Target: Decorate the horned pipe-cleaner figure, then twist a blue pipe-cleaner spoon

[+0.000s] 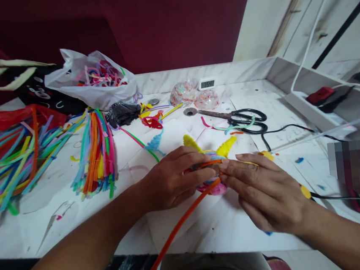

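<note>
My left hand [174, 176] and my right hand [264, 186] meet at the middle of the table, both closed around a small colourful pipe-cleaner figure. Two yellow fuzzy points [227, 146] stick up from its far side, and a pink part [217, 188] shows below my fingers. An orange pipe cleaner [182, 223] passes between the fingertips of my right hand and trails down toward the table's front edge. Much of the figure is hidden behind my fingers, so what my left fingers pinch exactly is partly covered.
Black-handled scissors [248, 117] lie beyond my hands. Bundled pipe cleaners [96, 156] and a loose heap [7, 164] spread at left. Behind them stand a white plastic bag [76, 87] and a black bag [48, 94]. A small digital clock [207, 84] sits at the back; a black cable [290, 126] runs at right.
</note>
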Available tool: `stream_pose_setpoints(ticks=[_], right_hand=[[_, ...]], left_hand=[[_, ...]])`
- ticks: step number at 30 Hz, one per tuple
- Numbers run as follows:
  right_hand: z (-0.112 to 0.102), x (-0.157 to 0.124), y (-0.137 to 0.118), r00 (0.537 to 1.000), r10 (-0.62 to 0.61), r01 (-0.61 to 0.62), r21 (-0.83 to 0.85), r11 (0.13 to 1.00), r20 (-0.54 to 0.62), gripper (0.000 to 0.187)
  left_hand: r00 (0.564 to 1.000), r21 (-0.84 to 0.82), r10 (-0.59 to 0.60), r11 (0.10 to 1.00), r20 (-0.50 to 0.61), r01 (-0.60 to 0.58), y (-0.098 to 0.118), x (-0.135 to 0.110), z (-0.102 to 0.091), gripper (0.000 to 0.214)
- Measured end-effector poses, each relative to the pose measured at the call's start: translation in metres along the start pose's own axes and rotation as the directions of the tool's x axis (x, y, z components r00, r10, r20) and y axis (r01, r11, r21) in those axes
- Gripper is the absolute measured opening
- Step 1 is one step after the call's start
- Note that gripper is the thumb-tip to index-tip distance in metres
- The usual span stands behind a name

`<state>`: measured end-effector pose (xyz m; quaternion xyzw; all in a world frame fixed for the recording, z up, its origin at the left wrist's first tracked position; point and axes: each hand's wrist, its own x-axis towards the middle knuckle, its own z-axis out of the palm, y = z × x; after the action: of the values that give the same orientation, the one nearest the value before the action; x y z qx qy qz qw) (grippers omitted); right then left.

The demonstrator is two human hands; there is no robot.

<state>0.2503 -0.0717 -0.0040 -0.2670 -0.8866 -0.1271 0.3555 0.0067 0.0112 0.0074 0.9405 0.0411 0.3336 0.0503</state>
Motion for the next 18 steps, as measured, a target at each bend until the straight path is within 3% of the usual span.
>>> stream_pose_setpoints(ticks=[18], right_hand=[[0.0010,-0.0028,0.0008,1.000,0.012,-0.012,-0.013,1.000,-0.016,0.032]], left_hand=[[1.000,0.037,-0.007,0.999,0.013,0.007,0.0038,0.0035,-0.0024,0.032]])
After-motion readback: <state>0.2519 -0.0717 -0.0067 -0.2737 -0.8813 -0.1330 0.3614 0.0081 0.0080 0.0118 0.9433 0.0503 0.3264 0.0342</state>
